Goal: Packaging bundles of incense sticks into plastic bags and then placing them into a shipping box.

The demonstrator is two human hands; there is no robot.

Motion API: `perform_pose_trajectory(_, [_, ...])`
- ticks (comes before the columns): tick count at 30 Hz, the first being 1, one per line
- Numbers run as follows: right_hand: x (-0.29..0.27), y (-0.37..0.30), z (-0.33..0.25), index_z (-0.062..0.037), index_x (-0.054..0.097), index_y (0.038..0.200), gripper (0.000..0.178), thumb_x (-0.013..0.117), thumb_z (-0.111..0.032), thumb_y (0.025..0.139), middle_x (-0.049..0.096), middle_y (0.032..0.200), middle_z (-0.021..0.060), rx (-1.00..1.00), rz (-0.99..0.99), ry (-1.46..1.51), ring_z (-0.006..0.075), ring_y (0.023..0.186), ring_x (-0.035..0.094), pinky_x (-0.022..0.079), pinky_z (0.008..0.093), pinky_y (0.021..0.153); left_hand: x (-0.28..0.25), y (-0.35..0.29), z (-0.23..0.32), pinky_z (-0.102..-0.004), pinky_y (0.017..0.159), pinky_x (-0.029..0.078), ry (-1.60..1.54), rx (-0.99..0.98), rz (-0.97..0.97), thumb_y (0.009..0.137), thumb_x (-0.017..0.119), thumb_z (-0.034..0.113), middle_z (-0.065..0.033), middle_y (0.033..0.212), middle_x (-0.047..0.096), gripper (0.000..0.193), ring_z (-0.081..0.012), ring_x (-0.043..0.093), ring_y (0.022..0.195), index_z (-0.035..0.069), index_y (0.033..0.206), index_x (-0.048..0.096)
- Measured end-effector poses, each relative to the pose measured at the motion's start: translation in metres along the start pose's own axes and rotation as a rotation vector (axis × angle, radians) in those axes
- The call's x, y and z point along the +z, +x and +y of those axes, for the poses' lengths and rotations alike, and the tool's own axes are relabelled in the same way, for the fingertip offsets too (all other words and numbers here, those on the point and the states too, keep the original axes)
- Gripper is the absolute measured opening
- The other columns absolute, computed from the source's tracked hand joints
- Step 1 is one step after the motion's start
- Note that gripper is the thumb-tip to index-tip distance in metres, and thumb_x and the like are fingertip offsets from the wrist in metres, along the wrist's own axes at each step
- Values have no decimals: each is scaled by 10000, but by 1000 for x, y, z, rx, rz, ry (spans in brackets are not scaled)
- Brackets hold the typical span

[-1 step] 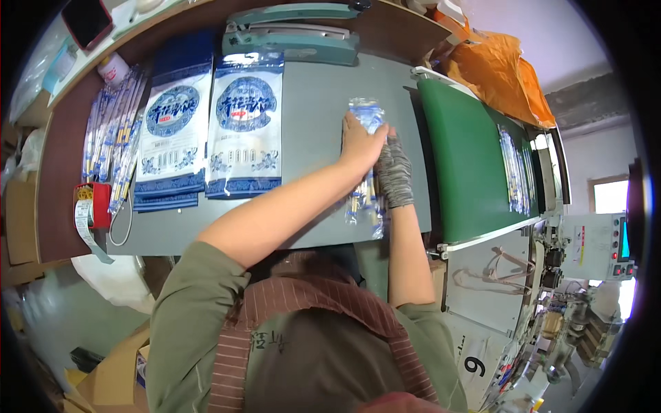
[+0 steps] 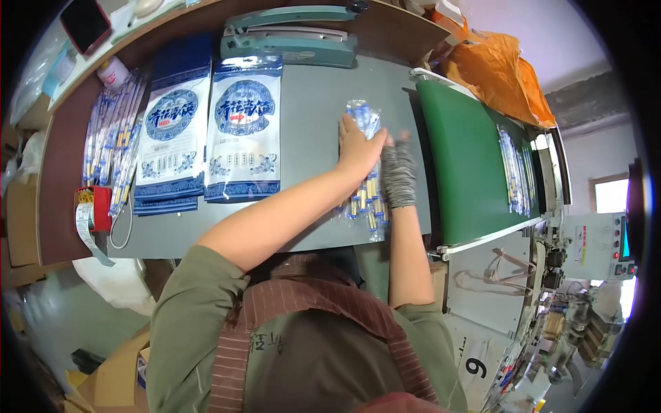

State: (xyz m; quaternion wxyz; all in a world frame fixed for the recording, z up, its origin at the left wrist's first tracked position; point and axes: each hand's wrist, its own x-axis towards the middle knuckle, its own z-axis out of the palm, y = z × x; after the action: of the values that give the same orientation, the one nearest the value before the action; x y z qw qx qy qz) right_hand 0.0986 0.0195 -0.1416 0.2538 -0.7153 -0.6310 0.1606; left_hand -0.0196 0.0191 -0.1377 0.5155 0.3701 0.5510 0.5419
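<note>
A bundle of chopsticks (image 2: 372, 195) in clear wrappers, with blue and gold-coloured ends, lies lengthwise on the grey tabletop at centre right. My left hand (image 2: 359, 147) is closed over its upper part, and the far ends stick out past the fingers. Close along the bundle's right side is my right hand (image 2: 399, 172), in a grey striped glove that leaves the fingertips bare. Its fingers point away from me, stretched out and slightly apart. The right thumb is close to the left fingertips; whether they touch is unclear.
Blue-and-white printed bags (image 2: 243, 131) lie in two stacks, left of more wrapped chopsticks (image 2: 113, 131). A red tape dispenser (image 2: 101, 206) sits near the front left. At the back stands a green bag sealer (image 2: 289, 45). Rightward, a green conveyor belt (image 2: 458, 165) carries wrapped chopsticks.
My right fingers have straightened and moved slightly right, away from the bundle. My left hand stays on the bundle, shifted very slightly left.
</note>
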Motion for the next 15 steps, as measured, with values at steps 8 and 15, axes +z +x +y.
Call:
perform_pose_trajectory(8, [-14, 25, 36, 33, 422, 1361, 724, 348, -560, 952, 458, 1357, 259, 264, 12, -151, 401, 1257, 436, 343, 396, 1067, -22, -16, 6, -375, 1150, 162, -237, -86, -32, 813, 641, 264, -318, 1490, 158, 934, -376, 164, 1413, -151, 1418, 64])
perform_pose_trajectory(15, [3, -19, -64, -32, 512, 1251, 431, 484, -355, 967, 569, 1129, 118, 118, -367, 722, 233, 991, 544, 453, 337, 870, -22, -17, 17, -393, 888, 448, -272, -155, 74, 829, 665, 347, -255, 1196, 494, 911, -312, 545, 1059, -101, 1410, 125])
